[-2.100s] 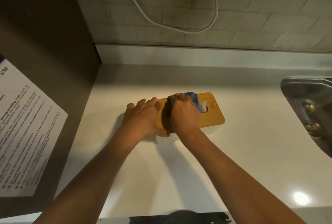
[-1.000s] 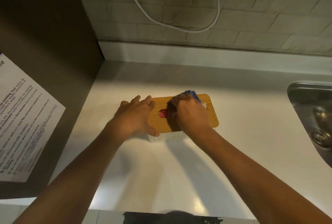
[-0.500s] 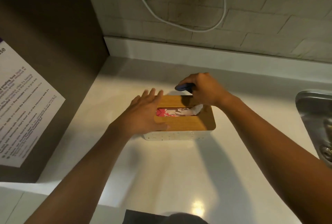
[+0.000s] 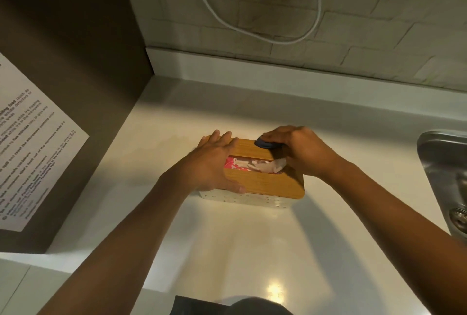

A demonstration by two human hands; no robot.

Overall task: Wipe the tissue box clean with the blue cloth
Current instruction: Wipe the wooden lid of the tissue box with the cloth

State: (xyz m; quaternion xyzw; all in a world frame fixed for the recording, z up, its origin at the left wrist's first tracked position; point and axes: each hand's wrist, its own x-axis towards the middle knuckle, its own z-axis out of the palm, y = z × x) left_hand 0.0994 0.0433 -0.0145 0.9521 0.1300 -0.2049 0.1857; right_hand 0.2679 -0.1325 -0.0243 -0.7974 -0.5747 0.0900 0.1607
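My left hand (image 4: 211,165) lies spread, steadying the box (image 4: 265,183); my right hand (image 4: 297,150) grips the cloth (image 4: 265,144) at the lid's far edge. Sides look unwiped.

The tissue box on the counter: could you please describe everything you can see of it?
The tissue box is a low rectangle with a white speckled base and a wood-look lid with rounded corners. It sits flat on the pale counter, long side toward the camera. A slot in the lid shows pink packaging and a white tissue poking out. The left hand rests flat on its left end; the right hand presses a blue cloth on the far edge.
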